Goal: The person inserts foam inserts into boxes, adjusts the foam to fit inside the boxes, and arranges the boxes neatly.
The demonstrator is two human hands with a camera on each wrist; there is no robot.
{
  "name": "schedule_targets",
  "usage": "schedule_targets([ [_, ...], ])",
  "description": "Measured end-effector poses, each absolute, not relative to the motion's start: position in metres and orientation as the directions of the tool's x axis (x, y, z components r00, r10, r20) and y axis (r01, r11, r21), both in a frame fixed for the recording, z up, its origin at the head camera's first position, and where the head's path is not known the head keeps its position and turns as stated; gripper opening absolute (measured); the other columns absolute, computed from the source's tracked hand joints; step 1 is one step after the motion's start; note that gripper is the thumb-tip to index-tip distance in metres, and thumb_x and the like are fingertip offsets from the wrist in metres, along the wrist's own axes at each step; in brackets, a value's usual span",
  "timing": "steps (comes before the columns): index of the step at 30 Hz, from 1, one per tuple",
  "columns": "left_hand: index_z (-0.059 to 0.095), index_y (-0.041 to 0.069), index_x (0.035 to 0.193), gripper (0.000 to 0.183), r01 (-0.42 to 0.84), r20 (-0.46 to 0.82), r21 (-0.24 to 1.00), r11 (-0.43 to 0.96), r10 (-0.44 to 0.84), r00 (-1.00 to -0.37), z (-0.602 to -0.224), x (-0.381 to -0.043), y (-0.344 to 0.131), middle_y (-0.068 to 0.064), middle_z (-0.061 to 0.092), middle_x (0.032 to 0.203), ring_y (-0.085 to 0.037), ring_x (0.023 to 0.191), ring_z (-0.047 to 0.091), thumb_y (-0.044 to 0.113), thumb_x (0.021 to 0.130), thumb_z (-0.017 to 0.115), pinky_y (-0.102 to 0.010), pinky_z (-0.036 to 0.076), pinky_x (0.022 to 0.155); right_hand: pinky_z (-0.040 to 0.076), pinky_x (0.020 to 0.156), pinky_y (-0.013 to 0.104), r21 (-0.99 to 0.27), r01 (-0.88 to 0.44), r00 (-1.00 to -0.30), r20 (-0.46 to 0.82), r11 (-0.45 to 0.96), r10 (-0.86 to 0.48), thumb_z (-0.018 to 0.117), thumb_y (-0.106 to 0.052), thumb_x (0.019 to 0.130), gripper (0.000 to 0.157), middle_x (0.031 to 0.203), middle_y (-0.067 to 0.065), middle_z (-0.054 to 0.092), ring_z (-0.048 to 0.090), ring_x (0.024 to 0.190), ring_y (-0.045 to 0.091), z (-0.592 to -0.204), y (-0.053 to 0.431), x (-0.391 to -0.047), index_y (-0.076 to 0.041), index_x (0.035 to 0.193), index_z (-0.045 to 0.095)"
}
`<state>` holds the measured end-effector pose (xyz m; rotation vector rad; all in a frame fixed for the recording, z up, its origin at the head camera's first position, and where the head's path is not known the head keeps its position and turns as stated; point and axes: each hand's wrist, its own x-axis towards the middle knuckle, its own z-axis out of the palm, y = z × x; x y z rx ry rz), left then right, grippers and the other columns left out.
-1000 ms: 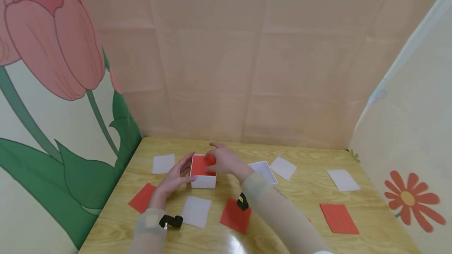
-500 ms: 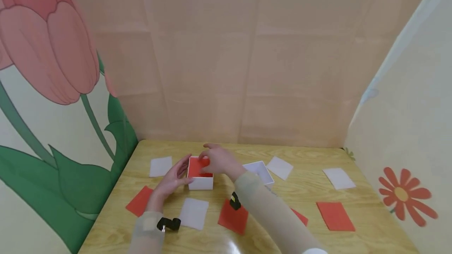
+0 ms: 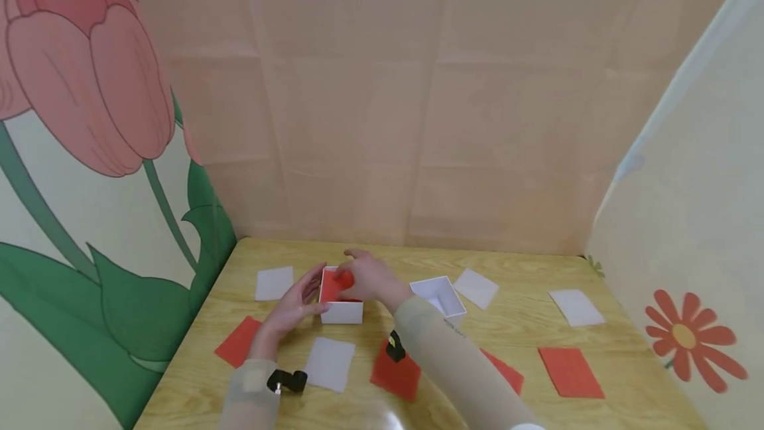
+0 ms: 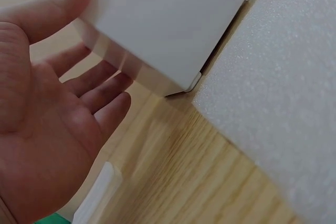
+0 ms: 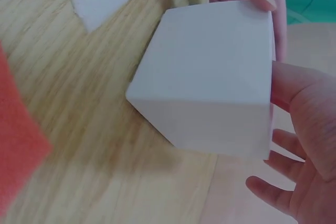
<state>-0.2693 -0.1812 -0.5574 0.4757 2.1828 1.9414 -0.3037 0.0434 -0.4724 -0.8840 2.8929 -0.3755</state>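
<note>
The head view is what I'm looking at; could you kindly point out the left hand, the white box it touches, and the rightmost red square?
Left hand (image 3: 291,307): head view, middle of the hand.
White box (image 3: 343,313): head view, near side wall.
Rightmost red square (image 3: 571,373): head view, centre of its top.

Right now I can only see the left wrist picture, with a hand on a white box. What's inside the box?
Observer: Something red. The head view shows it inside the white box, below the rim.
Operator: Ooh! Where's the other hand? I can't see it!
Observer: The right hand is at the box's open top, on the right side. Whether it pinches the red stuff, I can't tell.
Operator: Is there another box, or just mine?
Observer: There's a second white container, open side up, on the table to the right of yours.
</note>
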Motion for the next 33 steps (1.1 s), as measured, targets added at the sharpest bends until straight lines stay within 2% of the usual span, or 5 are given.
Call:
schedule_targets([
  [7,0.028,0.015,0.171,0.095,0.112,0.068,0.988,0.106,0.353,-0.933,-0.556,-0.269,-0.182,-0.011,0.031,0.174,-0.033,0.161,0.026,0.012,0.094,0.084,-0.048,0.023,0.13,0.051,0.112,0.053,-0.223,-0.563,-0.806,-0.061,0.796,-0.588,0.086,-0.038,0.09,0.039,0.165,0.008,0.046,0.045,0.149,0.033,-0.463,0.054,-0.31,-0.027,0.127,0.079],
  [15,0.027,0.013,0.171,0.095,0.116,0.073,0.988,0.101,0.355,-0.932,-0.557,-0.269,-0.183,-0.014,0.031,0.173,-0.036,0.16,0.026,0.012,0.094,0.083,-0.051,0.022,0.13,0.051,0.112,0.049,-0.21,-0.599,-0.787,-0.027,0.773,-0.617,0.083,-0.036,0.093,0.035,0.165,0.006,0.046,0.046,0.148,0.031,-0.466,0.053,-0.316,-0.033,0.127,0.079],
  [25,0.03,0.019,0.17,0.097,0.081,0.04,0.99,0.113,0.323,-0.945,-0.561,-0.267,-0.181,-0.008,0.034,0.173,-0.032,0.16,0.029,0.019,0.091,0.087,-0.048,0.026,0.129,0.047,0.114,0.06,-0.26,-0.551,-0.812,-0.05,0.793,-0.581,0.085,-0.038,0.092,0.036,0.166,0.009,0.045,0.047,0.147,0.034,-0.474,0.044,-0.309,-0.03,0.127,0.079],
  [29,0.029,0.017,0.171,0.097,0.096,0.052,0.989,0.116,0.332,-0.942,-0.56,-0.269,-0.181,-0.009,0.033,0.173,-0.033,0.16,0.028,0.019,0.092,0.086,-0.049,0.025,0.129,0.048,0.115,0.056,-0.249,-0.577,-0.797,-0.036,0.778,-0.602,0.086,-0.035,0.092,0.036,0.165,0.009,0.045,0.045,0.149,0.033,-0.473,0.049,-0.312,-0.028,0.127,0.079],
  [33,0.029,0.016,0.171,0.097,0.102,0.055,0.987,0.123,0.337,-0.94,-0.558,-0.27,-0.183,-0.01,0.031,0.174,-0.033,0.16,0.027,0.017,0.092,0.086,-0.048,0.024,0.13,0.052,0.111,0.048,-0.222,-0.57,-0.809,-0.017,0.791,-0.588,0.087,-0.034,0.091,0.031,0.163,0.01,0.047,0.047,0.147,0.033,-0.469,0.055,-0.316,-0.026,0.12,0.081],
])
